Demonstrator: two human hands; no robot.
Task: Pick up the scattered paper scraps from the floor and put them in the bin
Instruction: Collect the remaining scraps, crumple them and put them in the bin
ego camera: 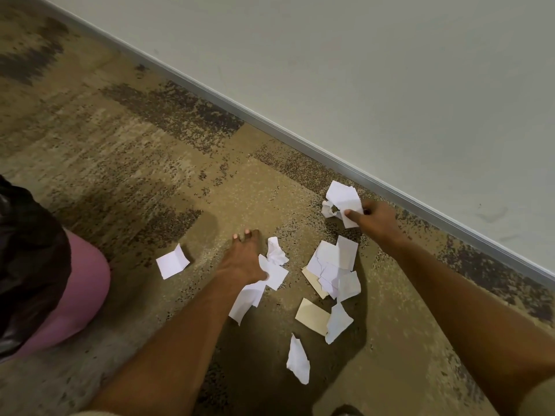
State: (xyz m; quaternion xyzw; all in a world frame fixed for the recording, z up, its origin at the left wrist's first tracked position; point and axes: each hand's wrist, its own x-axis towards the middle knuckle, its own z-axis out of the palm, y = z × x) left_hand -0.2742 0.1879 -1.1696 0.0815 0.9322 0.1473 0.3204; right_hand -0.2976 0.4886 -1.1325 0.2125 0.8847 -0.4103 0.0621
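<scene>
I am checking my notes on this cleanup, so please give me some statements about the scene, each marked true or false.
1. The right hand holds white scraps close to the wall. True.
2. The pink bin has a black bag in it. True.
3. The bin stands to the right of both hands. False: it is at the left edge of the view, left of the left hand.
4. No paper lies on the carpet. False: several scraps lie there, among them a pile beside the right forearm.
</scene>
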